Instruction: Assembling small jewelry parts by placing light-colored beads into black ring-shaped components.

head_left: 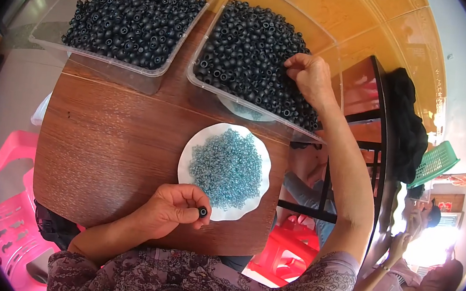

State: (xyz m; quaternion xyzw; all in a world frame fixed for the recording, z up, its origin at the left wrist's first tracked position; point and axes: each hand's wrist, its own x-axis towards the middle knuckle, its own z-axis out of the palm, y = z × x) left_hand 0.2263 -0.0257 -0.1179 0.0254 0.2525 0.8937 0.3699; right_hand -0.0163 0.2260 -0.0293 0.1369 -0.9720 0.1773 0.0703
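My left hand (173, 211) is closed near the front edge of the table, pinching a small round black piece with a hole (203, 212) between thumb and fingers. Just beyond it, a white scalloped plate (185, 160) bears a heap of tiny clear-blue pieces (226, 167). At the right side of the right clear plastic bin (231, 101), my right hand (311, 79) has its thumb and fingers pressed together over the black hollow pieces (253, 52). Whatever those fingertips hold, if anything, is hidden.
A second clear bin (106, 61) of black pieces stands at the left of the wooden table (104, 139). Pink (11, 203) and red (290, 246) plastic stools flank the table. A black-framed rack (380, 103) stands at right, near another person (398, 290).
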